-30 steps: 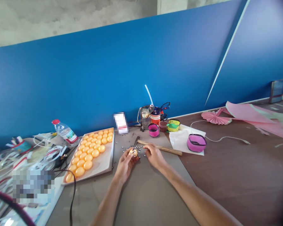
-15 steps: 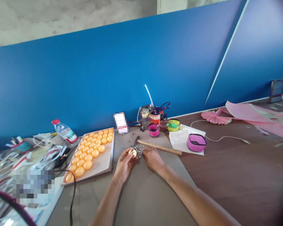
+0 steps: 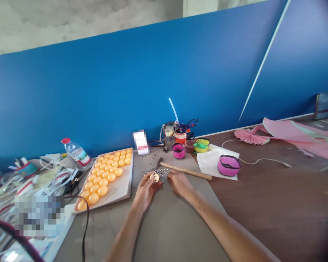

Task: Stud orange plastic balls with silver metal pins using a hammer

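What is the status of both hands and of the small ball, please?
Left hand holding orange ball. Right hand beside loose metal beads, grasp unclear. Hammer lying close, just beyond both hands.

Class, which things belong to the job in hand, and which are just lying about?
Job, likely:
- orange ball in the left hand
- shiny beads near it
- tray of similar balls

Lying about, apparently:
- water bottle
- pink paper
- white cable

Beads (image 3: 161, 173) in front of hammer (image 3: 186, 170) (tray (image 3: 120, 190) to their left).
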### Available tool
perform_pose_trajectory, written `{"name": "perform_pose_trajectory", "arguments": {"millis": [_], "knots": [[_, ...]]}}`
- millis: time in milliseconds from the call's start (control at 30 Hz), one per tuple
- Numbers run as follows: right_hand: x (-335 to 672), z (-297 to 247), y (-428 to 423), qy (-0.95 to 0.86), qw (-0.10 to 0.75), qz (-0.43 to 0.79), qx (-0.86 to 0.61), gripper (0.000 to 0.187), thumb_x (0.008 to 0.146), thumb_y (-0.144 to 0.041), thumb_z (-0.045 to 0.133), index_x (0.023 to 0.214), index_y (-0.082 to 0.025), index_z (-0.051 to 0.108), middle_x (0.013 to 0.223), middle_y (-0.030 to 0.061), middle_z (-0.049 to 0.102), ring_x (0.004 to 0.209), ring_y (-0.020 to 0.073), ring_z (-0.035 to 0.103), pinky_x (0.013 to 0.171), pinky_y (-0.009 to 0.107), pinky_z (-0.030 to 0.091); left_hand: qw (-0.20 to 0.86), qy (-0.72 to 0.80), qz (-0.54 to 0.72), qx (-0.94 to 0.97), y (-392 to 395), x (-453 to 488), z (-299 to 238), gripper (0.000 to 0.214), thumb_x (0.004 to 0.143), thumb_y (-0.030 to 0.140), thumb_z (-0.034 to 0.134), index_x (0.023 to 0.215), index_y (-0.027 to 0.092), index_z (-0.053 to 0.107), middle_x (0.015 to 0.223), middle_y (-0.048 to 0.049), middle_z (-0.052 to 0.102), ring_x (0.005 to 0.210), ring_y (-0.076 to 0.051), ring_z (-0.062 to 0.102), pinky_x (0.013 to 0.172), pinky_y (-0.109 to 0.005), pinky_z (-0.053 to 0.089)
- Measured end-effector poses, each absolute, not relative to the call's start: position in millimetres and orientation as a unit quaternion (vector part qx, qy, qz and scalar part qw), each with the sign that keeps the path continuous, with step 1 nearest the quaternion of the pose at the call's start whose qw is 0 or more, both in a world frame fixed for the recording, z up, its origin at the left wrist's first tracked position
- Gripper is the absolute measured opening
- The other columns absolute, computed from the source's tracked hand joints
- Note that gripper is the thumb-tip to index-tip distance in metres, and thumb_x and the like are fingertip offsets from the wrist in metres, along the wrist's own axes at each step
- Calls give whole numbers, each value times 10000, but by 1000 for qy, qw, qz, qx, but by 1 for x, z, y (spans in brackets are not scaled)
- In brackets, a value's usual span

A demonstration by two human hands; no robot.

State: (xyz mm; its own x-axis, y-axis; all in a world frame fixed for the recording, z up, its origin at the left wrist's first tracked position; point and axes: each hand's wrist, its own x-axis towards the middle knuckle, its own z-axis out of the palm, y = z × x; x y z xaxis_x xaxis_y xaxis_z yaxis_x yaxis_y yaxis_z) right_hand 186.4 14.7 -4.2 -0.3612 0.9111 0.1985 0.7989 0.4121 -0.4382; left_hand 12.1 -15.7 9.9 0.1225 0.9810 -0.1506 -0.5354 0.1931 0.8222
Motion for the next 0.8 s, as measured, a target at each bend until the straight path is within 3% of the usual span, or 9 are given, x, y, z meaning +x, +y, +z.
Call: {"name": "perform_pose_trajectory", "arguments": {"millis": [100,333,533,800], "knots": [[184,-6,15,-810,241,138,-516,180,783,-139,433,725,-172,600,795,51,594,767,165,537,730,269,354,683,359,555,312,-15,12,9,319,721,261,672,1013,166,584,863,-45,659,700,-139,626,727,-294,481],[175,-6,10,-716,444,246,-480,153,632,-62,427,686,-186,500,737,18,583,663,129,514,603,225,374,686,362,551,310,-14,13,10,325,693,273,697,981,161,596,869,-49,654,694,-140,618,743,-312,477],[169,3,5,-606,470,475,-432,44,695,-158,453,691,-202,452,491,-73,474,420,82,434,451,198,327,687,350,555,313,-15,14,12,324,703,269,688,992,157,596,886,-61,655,753,-155,620,795,-330,466],[167,13,2,-525,490,608,-338,126,733,-290,557,747,-165,572,472,-56,519,469,87,464,543,229,365,693,332,546,335,-17,15,19,343,690,212,695,1012,164,589,944,-63,646,788,-163,616,804,-321,460]]}}
